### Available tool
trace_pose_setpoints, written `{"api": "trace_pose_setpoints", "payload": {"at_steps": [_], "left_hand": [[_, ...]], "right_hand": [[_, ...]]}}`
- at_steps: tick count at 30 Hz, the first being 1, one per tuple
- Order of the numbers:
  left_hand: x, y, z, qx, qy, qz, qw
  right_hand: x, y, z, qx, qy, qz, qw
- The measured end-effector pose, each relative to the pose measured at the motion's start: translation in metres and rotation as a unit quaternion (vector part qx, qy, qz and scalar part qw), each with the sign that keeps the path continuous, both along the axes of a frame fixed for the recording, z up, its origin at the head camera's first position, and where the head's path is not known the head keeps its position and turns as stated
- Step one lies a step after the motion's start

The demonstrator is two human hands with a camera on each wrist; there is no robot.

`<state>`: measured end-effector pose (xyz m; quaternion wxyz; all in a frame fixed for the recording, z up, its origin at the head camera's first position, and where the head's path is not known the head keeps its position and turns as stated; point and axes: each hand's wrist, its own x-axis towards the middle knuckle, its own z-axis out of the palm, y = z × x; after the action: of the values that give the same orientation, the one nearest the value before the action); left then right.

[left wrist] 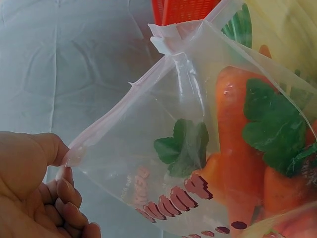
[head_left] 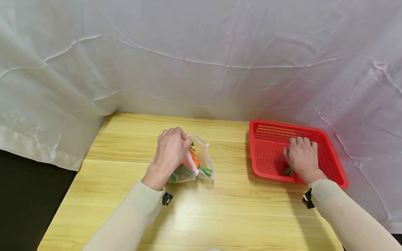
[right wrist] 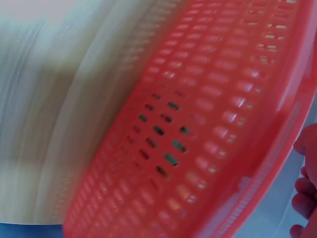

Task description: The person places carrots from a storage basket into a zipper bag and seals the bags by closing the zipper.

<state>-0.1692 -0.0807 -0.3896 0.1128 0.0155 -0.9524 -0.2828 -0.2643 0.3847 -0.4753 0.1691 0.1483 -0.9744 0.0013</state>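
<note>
My left hand [head_left: 169,148] pinches the top edge of a clear zip bag [left wrist: 114,163] between thumb and curled fingers. Through the plastic show orange carrots [left wrist: 235,148] and green leaves [left wrist: 270,119]; red printing marks the bag's side. The bag's mouth gapes to the right, where green carrot tops [head_left: 206,171] reach it. My right hand [head_left: 302,155] is over the red basket [head_left: 267,157], its fingers loosely bent. Close below it, green stems [head_left: 288,171] poke out in the basket, the rest hidden by the hand. Green also shows through the basket's holes in the right wrist view.
Both things stand on a wooden table [head_left: 220,209], the basket at the right, the bag left of the middle. A pale cloth curtain [head_left: 204,83] hangs behind the table and along its sides. The table's left edge drops to a dark floor [head_left: 28,198].
</note>
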Motion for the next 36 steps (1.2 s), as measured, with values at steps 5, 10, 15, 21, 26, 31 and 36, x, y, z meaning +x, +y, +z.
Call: {"api": "trace_pose_setpoints", "payload": {"at_steps": [5,10,15,21,26,31,36], "left_hand": [[0.000,-0.001,-0.001,0.000,-0.003,0.005,1.0000],[0.000,-0.002,-0.002,-0.001,-0.006,0.004,1.0000],[0.001,-0.002,-0.004,-0.001,-0.007,0.004,1.0000],[0.001,-0.001,-0.005,-0.001,-0.010,0.004,0.9999],[0.001,-0.001,-0.005,-0.002,-0.019,0.003,0.9998],[0.000,-0.001,-0.006,-0.007,-0.016,0.003,0.9998],[-0.001,-0.002,-0.007,-0.011,-0.020,0.006,0.9997]], "right_hand": [[-0.003,0.014,-0.005,0.002,-0.052,-0.059,0.9969],[-0.005,0.029,-0.011,-0.002,-0.114,-0.116,0.9867],[-0.005,0.038,-0.017,-0.012,-0.158,-0.163,0.9738],[-0.004,0.041,-0.028,-0.018,-0.190,-0.200,0.9610],[-0.003,0.042,-0.033,0.001,-0.227,-0.220,0.9487],[-0.005,0.042,-0.037,0.010,-0.255,-0.233,0.9384],[-0.007,0.043,-0.040,-0.003,-0.288,-0.242,0.9267]]}}
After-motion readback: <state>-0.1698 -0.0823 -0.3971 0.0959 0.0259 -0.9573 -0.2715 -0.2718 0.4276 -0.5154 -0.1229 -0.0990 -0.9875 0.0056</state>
